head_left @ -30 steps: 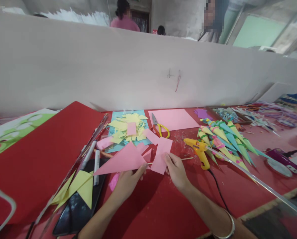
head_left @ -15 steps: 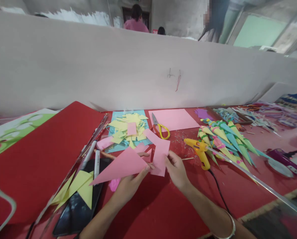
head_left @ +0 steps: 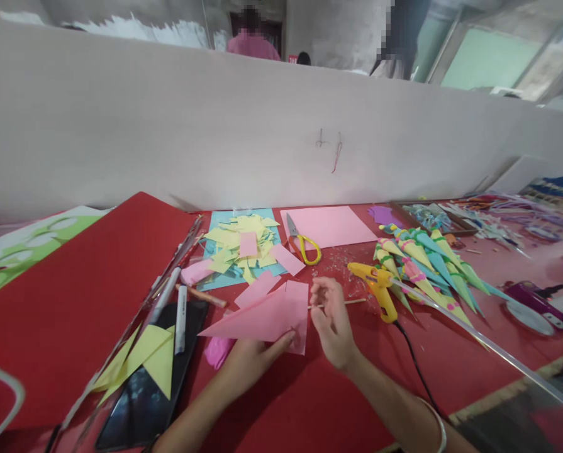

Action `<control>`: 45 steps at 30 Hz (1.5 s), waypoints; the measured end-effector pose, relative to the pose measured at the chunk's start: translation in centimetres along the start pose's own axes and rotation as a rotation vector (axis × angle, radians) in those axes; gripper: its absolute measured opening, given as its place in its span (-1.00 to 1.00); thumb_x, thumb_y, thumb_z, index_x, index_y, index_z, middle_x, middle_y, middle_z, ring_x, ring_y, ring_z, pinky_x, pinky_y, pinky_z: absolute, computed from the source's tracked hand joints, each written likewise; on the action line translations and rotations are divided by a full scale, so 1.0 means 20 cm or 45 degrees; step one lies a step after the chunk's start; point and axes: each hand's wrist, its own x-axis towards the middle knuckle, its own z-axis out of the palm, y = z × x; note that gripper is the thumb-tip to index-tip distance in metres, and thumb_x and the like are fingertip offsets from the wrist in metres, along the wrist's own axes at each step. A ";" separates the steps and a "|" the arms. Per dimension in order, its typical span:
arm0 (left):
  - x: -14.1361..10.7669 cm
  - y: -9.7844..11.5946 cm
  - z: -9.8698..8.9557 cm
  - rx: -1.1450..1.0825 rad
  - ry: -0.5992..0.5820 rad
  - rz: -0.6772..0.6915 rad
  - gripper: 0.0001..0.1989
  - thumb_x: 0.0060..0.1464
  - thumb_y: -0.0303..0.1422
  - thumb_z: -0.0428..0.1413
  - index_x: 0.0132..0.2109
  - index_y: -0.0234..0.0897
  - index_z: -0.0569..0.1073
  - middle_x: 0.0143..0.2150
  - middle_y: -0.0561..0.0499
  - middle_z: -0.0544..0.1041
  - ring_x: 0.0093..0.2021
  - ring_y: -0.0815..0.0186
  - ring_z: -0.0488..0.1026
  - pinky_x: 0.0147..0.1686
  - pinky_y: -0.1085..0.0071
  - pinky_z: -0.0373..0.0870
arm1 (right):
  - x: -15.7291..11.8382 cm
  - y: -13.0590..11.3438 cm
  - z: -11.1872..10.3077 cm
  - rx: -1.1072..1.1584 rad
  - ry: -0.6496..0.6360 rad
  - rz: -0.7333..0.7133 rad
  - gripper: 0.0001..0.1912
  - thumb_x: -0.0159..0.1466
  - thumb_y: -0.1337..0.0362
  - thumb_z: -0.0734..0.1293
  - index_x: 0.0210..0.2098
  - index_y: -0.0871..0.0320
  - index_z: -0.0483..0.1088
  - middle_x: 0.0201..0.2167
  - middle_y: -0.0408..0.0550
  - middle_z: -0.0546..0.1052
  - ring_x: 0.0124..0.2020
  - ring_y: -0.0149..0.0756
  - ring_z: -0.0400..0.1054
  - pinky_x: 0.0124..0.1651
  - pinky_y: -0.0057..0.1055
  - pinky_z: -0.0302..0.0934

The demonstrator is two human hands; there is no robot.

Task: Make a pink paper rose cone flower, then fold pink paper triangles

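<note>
My left hand [head_left: 255,358] is closed on pink paper [head_left: 257,318], a pointed triangle with a squarer piece behind it at the right; the thumb presses on the front. Just right of the paper's edge, my right hand [head_left: 333,324] has its fingers loosely curled and apart, holding nothing. A thin stick [head_left: 354,302] lies on the red table behind that hand. Beyond the left hand are loose pink scraps [head_left: 287,259] and a pile of yellow paper cuttings [head_left: 234,236] on blue sheets. Scissors [head_left: 308,246] with yellow handles rest partly on a pink sheet [head_left: 333,225].
A yellow glue gun [head_left: 375,283] with its black cord lies to the right, beside several decorated paper cones [head_left: 432,264]. At the left are a black phone [head_left: 142,390], yellow triangles [head_left: 151,352], a white marker [head_left: 180,318] and a red board [head_left: 97,296]. A white partition [head_left: 191,132] stands behind.
My right hand has let go of the pink rectangular piece and moved slightly away. That piece now sits behind the triangle in my left hand, which has shifted a little right and down.
</note>
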 end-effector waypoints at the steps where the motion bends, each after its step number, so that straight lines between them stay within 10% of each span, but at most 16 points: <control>1: 0.00 0.00 0.00 -0.015 -0.020 0.006 -0.83 -0.09 -0.23 0.09 -0.45 -0.23 0.46 -0.46 0.01 0.55 -0.35 0.17 0.46 -0.30 0.38 0.37 | 0.00 -0.01 0.00 -0.024 -0.064 -0.033 -0.68 0.18 0.30 0.18 -0.05 0.10 0.15 -0.24 -0.06 0.25 -0.27 -0.33 0.21 -0.22 -0.38 0.19; 10: 0.00 -0.01 0.01 -0.022 -0.138 0.140 -0.74 0.00 -0.28 0.05 -0.14 -0.25 0.43 -0.22 -0.07 0.54 -0.24 0.19 0.47 -0.23 0.35 0.39 | 0.00 -0.05 -0.01 -0.291 -0.296 -0.288 -0.48 0.11 0.40 0.22 0.08 0.04 0.13 -0.08 0.04 0.23 -0.05 -0.18 0.17 -0.09 -0.26 0.19; 28: 0.01 -0.02 0.00 0.351 -0.190 0.432 -0.69 -0.03 -0.33 0.06 -0.07 -0.19 0.36 -0.24 -0.02 0.53 -0.25 0.22 0.45 -0.16 0.29 0.39 | 0.03 -0.05 0.00 0.005 -0.367 0.121 -0.99 0.09 0.35 0.28 -0.46 0.15 0.33 -0.45 -0.15 0.30 -0.40 -0.40 0.21 -0.34 -0.47 0.17; 34: 0.07 0.06 -0.19 0.395 -0.364 0.404 -0.55 -0.09 -0.23 0.15 0.00 -0.20 0.37 -0.07 -0.05 0.46 -0.08 0.19 0.38 -0.09 0.28 0.34 | 0.03 0.00 -0.01 0.608 -0.294 0.465 -0.85 0.09 0.21 0.34 -0.43 0.16 0.35 -0.52 -0.21 0.36 -0.61 -0.53 0.21 -0.57 -0.57 0.16; 40: 0.28 0.00 -0.40 0.534 -0.243 0.302 -0.59 -0.03 -0.18 0.06 -0.01 -0.20 0.40 -0.05 -0.04 0.46 -0.06 0.23 0.38 -0.04 0.31 0.31 | 0.03 0.03 -0.01 0.764 -0.242 0.639 -0.78 0.06 0.16 0.37 -0.43 0.18 0.32 -0.59 -0.28 0.34 -0.84 -0.68 0.02 -0.85 -0.67 -0.05; 45: 0.49 -0.11 -0.43 0.652 0.016 0.184 -0.62 0.01 -0.27 -0.06 -0.02 -0.26 0.40 0.02 -0.10 0.41 0.03 0.18 0.33 0.00 0.25 0.28 | 0.03 0.04 0.00 0.791 -0.308 0.619 -0.78 0.05 0.17 0.39 -0.47 0.18 0.32 -0.61 -0.25 0.38 -0.74 -0.57 0.23 -0.70 -0.63 0.16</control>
